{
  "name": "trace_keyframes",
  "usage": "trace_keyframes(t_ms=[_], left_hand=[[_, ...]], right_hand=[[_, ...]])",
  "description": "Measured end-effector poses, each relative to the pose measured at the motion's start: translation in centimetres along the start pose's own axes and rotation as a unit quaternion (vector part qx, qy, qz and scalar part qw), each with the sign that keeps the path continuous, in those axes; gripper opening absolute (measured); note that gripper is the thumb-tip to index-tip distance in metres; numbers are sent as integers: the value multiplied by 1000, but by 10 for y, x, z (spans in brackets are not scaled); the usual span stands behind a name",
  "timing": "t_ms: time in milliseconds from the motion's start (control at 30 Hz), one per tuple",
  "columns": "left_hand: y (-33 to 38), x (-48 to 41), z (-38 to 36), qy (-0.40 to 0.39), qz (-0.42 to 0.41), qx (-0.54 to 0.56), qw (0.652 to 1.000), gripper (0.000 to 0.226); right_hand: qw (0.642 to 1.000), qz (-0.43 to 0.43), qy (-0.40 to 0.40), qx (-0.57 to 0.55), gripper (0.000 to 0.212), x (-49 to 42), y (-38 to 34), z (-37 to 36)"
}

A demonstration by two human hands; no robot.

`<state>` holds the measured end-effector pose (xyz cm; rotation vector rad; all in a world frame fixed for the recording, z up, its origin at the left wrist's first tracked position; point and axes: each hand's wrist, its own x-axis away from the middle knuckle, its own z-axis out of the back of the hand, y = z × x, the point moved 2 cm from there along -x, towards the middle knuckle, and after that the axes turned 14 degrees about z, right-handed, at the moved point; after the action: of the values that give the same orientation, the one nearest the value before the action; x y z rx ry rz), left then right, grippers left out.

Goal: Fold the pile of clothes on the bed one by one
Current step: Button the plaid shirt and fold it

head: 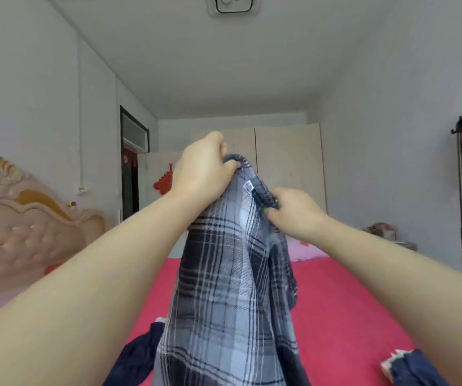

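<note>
My left hand (202, 168) and right hand (293, 213) each pinch the collar of the plaid shirt (224, 274), hanging dead centre over the red bedsheet (335, 302); dark garment (137, 355) at 7, blue garment (413, 366) at 5, pink headboard (23, 224) at 9, pale wardrobe (288, 168) at 12.

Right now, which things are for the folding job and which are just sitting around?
For the job: plaid shirt, gripped by left hand and right hand; dark blue garment and second dark garment on the red bed.
Just about: headboard, wardrobe, pole stand, red ornament.
</note>
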<state>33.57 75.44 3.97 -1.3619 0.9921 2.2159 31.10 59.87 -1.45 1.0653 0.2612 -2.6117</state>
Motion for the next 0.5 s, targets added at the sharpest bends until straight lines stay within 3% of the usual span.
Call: trace_keyframes(t_ms=[67,167,233,300,400,500], left_hand=[[-16,0,4,6,-27,-102,994,36],[-33,1,8,-23,-88,-276,957,39],[-43,-2,11,-65,-72,-328,940,30],[-49,-6,16,-89,-33,-301,949,15],[-45,-18,28,-65,16,-222,973,26],[-35,-34,43,-32,44,-201,978,25]], right_hand=[[998,-32,20,43,8,0,11,7],[989,-18,7,148,13,-1,23,19],[978,-10,12,206,12,-4,28,30],[973,-18,32,228,12,-10,30,45],[974,-58,47,216,8,-16,28,63],[959,-84,-13,272,2,-19,26,72]])
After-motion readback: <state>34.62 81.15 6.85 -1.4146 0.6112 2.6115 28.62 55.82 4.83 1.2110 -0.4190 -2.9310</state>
